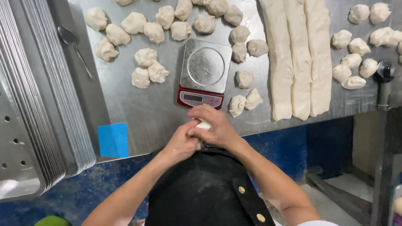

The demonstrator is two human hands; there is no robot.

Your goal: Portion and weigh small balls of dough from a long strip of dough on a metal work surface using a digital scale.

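Note:
Both my hands meet at the near edge of the steel table, closed around one small piece of dough. My left hand cups it from below and my right hand covers it from above, so only a pale sliver shows. Just beyond them stands a small kitchen scale with a round steel plate and a red front, nothing on it. Several dough pieces lie right of the scale, and several more to its left.
Three long dough logs lie on the right, with more dough pieces past them. A spoon and a stack of metal trays sit left. A blue scraper lies at the edge. A wheel cutter is far right.

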